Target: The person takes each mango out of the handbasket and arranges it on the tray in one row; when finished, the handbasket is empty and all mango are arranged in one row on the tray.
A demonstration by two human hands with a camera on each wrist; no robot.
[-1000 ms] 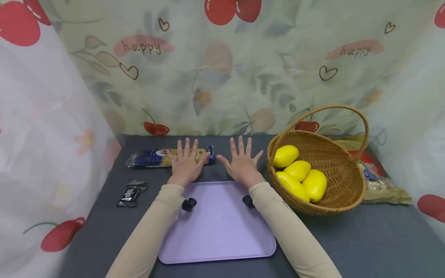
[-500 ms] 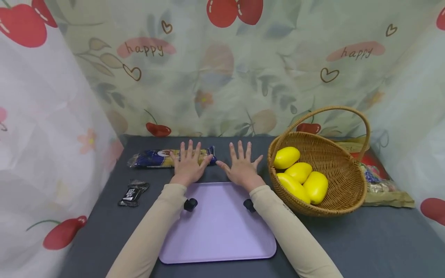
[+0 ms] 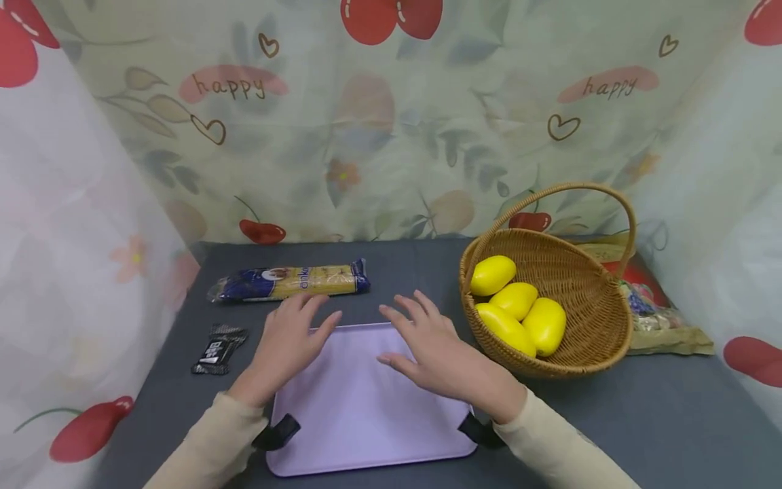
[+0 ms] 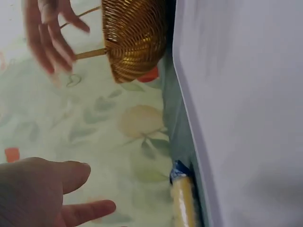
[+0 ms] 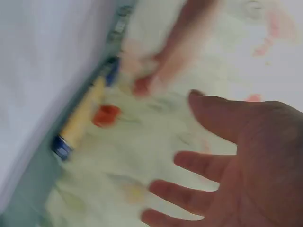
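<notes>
Above the left side of a lilac tray (image 3: 373,407), my left hand (image 3: 287,346) hovers with relaxed, spread fingers and holds nothing. My right hand (image 3: 434,356) is over the tray's right half, its fingers apart and loosely bent, also with nothing in it. Just beyond the left fingertips lies a long blue-and-yellow pack of noodles (image 3: 299,280), its label partly readable. Right of the right hand stands a wicker basket (image 3: 586,319) with a tall handle, bearing several yellow mangoes (image 3: 546,326). Both wrists wear black straps; the right wrist view is blurred.
A small black wrapped packet (image 3: 220,350) lies on the dark grey table (image 3: 403,261), left of the left hand. Behind the basket, a brown and red food bag (image 3: 666,333) is partly hidden. Printed curtains (image 3: 391,156) enclose the back and sides.
Both hands have drawn back toward the body from near the noodle pack, rising over the tray. Their fingers have gone from straight to loosely bent. The head view has shifted slightly.
</notes>
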